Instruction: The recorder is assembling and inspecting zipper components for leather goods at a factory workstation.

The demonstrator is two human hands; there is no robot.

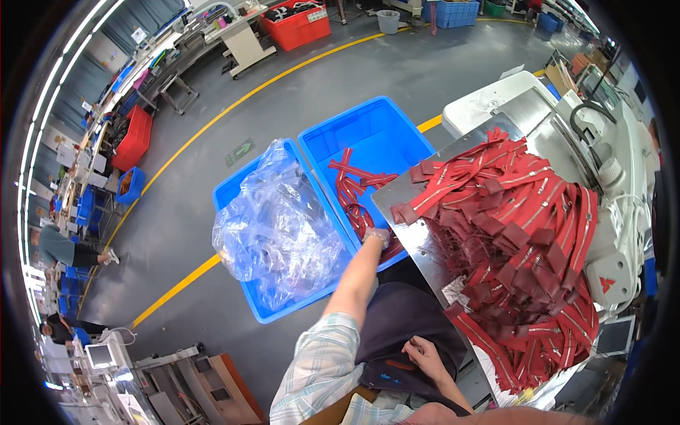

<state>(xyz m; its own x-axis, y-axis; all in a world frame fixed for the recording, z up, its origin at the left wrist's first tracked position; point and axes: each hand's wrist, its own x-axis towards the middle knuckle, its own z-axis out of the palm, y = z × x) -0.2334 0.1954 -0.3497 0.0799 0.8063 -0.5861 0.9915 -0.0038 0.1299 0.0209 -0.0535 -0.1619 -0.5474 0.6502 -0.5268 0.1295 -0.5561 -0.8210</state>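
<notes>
My left hand [377,235] reaches down into the near end of a blue bin [360,120], touching the dark red zippers [347,191] in it. Its fingers are hidden among them, so I cannot see what they grip. Over my dark-clad lap, my right hand [426,358] is closed with its fingers curled; anything inside it is too small to make out. To the right, a large heap of red zippers [524,212] with metal teeth covers a metal worktable [400,195], some hanging over its near edge.
A second blue bin [265,312] with crumpled clear plastic bags [283,227] stands left of the first. A white machine [616,248] borders the heap at right. Yellow lines cross the grey floor [191,184]. Red crates [297,27] and workbenches stand farther off; a person [60,244] is at far left.
</notes>
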